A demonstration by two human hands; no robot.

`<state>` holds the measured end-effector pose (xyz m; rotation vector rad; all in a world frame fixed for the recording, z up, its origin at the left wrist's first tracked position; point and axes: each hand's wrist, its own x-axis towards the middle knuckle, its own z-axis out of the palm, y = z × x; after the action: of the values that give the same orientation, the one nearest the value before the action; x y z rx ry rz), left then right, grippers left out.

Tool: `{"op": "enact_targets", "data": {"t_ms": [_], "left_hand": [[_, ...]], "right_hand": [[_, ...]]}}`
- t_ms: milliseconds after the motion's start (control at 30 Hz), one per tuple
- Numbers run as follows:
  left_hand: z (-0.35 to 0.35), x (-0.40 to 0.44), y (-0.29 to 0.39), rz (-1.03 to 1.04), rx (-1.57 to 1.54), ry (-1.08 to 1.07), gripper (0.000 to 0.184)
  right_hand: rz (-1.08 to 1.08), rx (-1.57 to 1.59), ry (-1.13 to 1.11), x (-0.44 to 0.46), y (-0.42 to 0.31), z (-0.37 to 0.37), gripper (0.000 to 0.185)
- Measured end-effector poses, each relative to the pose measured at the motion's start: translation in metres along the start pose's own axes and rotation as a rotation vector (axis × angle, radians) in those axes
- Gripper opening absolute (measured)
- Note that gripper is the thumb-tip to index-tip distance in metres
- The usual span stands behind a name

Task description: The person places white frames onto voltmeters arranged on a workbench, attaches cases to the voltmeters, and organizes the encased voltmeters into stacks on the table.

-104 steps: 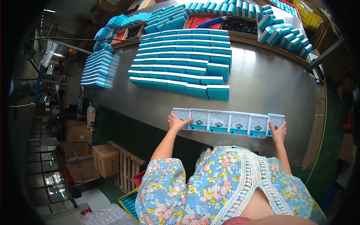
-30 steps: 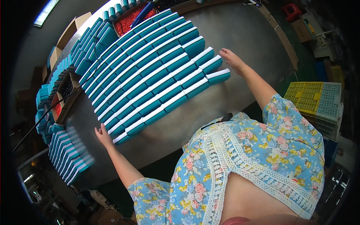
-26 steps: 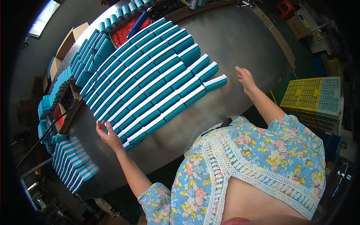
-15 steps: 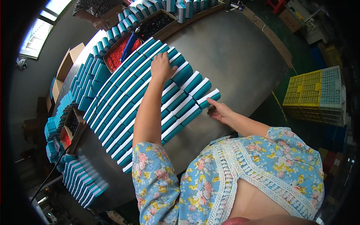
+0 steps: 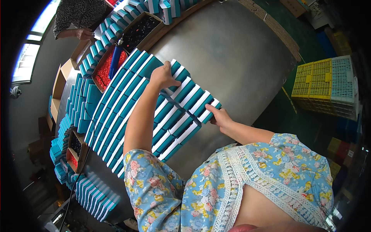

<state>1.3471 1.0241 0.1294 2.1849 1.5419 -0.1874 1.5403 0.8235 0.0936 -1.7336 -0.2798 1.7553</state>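
Observation:
Rows of teal-and-white boxes [image 5: 116, 104] lie side by side on the metal table. At the far right end of the rows, a short row of the same boxes [image 5: 192, 94] is squeezed between my two hands. My left hand [image 5: 164, 77] presses on the far end of this row, thumb toward me and fingers partly hidden behind the boxes. Against the near end is my right hand [image 5: 221, 117], its thumb on top and the other fingers mostly out of sight below. I cannot tell whether the row is lifted off the table.
Open cartons of red pieces [image 5: 103, 71] and black pieces [image 5: 141, 31] stand beyond the rows, with a blue tool [image 5: 115, 62] across the red ones. More boxes line the left side. A co-worker's hand [image 5: 84, 34] is at the far left. Yellow crates [image 5: 312, 83] stand right.
The boxes of the short row, spaced apart before, now sit closer together between my hands. My right hand has closed onto the near end. The whole view has shifted slightly.

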Motion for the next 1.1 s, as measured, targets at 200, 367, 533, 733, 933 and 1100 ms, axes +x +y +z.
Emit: {"op": "enact_targets", "data": {"t_ms": [200, 367, 533, 733, 933, 1100], "left_hand": [[0.004, 0.017, 0.032, -0.019, -0.056, 0.003, 0.078], [0.019, 0.005, 0.017, -0.054, -0.168, 0.011, 0.079], [0.023, -0.005, 0.017, -0.007, -0.184, -0.014, 0.088], [0.028, -0.027, 0.024, -0.115, -0.281, 0.095, 0.080], [-0.046, 0.000, 0.069, -0.216, -0.345, 0.450, 0.074], [-0.163, 0.103, 0.094, -0.305, -0.241, 0.783, 0.075]], "right_hand": [[-0.092, -0.054, 0.086, 0.015, -0.033, -0.053, 0.051], [-0.149, -0.345, 0.045, 0.016, -0.041, -0.061, 0.052], [-0.334, -0.310, 0.091, 0.014, -0.028, -0.052, 0.051], [-0.476, -0.331, 0.107, 0.027, -0.035, -0.067, 0.046], [-0.741, -0.484, -0.072, 0.061, -0.176, -0.092, 0.056], [-1.013, -0.581, -0.119, 0.130, -0.375, -0.075, 0.064]]}}
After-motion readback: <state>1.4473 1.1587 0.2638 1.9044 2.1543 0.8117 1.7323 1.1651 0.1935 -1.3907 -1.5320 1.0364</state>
